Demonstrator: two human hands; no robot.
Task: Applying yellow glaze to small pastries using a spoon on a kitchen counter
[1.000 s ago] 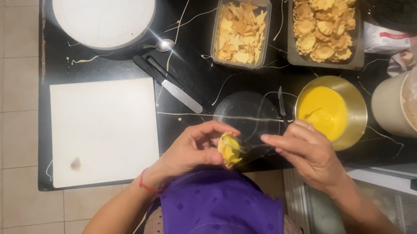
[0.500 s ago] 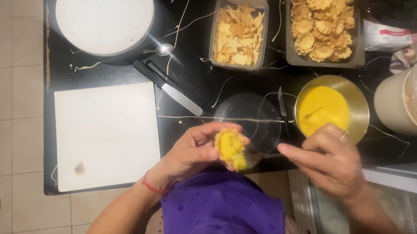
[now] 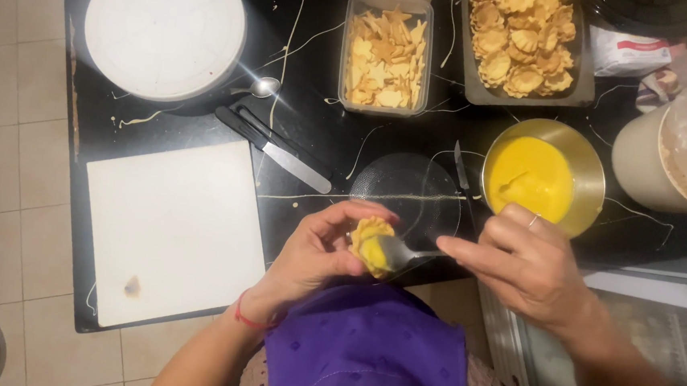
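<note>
Left hand (image 3: 319, 252) grasps a small fluted pastry shell with yellow filling (image 3: 368, 243), fingers curled round its rim, thumb on the near side. The shell is held above the near edge of the black table (image 3: 320, 70), just in front of the person's purple garment (image 3: 369, 348).

Right hand (image 3: 528, 266) pinches the handle of a small metal spoon (image 3: 400, 253); fingers closed on it. The spoon's bowl sits in the shell, touching the filling.

Behind the hands: an empty clear glass plate (image 3: 416, 198). Just right of it, a round metal bowl of smooth yellow cream (image 3: 542, 175); a thin knife (image 3: 462, 169) lies between the two.

Far side of the table: a clear rectangular tub of flat pastry pieces (image 3: 385, 55) and, beside it, a tray of empty fluted shells (image 3: 523, 40). At left, a round white lidded container (image 3: 166, 27), a second spoon (image 3: 262, 88), a black-handled palette knife (image 3: 274, 148) and a white square board (image 3: 172, 229) carrying one brown mark. Pale drizzle streaks cross the table top.
</note>
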